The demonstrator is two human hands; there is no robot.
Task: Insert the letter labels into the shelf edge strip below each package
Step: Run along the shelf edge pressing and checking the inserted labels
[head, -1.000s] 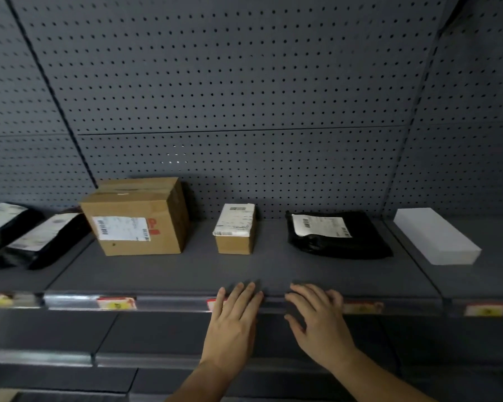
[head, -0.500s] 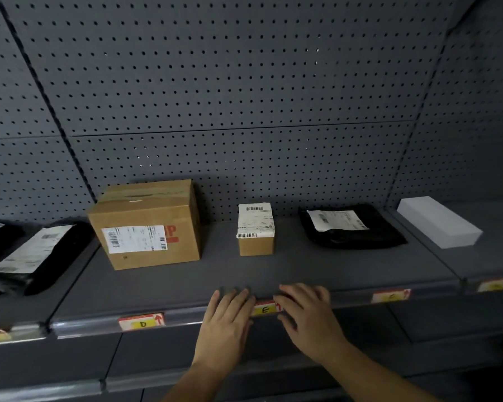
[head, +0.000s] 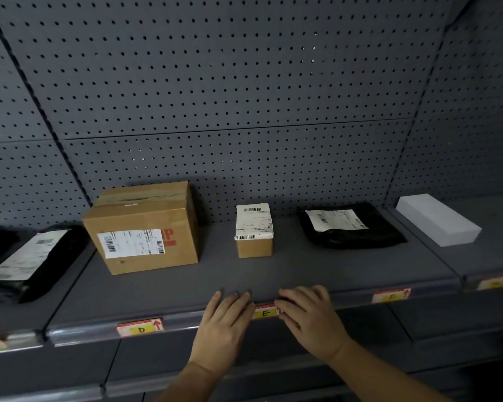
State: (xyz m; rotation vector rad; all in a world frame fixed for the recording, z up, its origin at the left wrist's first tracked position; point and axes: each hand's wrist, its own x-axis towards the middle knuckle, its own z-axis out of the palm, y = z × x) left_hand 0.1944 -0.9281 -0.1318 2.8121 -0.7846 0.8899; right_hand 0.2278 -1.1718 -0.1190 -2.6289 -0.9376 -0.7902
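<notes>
label D (head: 141, 329) below large box | label E (head: 265, 313) below small box | label F (head: 391, 297) below black bag

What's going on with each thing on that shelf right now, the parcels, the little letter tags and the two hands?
Large cardboard box: taped shut, upright.
Small cardboard box: upright, closed.
Black mailer bag: lying flat.
White box: lying flat.
D label: seated in the shelf edge strip.
E label: in the strip, between both hands.
F label: seated in the strip.
Left hand: fingers straight, on the strip.
Right hand: fingers on the strip.
</notes>
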